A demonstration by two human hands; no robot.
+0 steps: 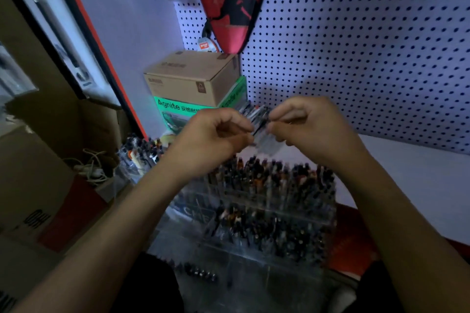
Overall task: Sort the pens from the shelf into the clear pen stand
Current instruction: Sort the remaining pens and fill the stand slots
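Clear pen stand [277, 213] crowded with pens, left hand [213, 140] and right hand [310, 127] above it, fingers pinching a blurred pen bundle [256, 114], brown box [193, 79] on green box [183, 109] behind, white pegboard [356, 46] beyond

This looked like a small stationery or general goods shop, seen at a display shelf. A white pegboard wall [356, 46] filled the upper right of the frame, with a red racket cover [230, 2] and a tagged item hanging from it at top center. Below it, at center, a brown carton [193, 76] sat on a green printed retail box [178, 109]. In the lower center, a tiered clear pen stand [274, 213] held dense rows of pens. Open cardboard boxes [50, 160] crowded the left side.
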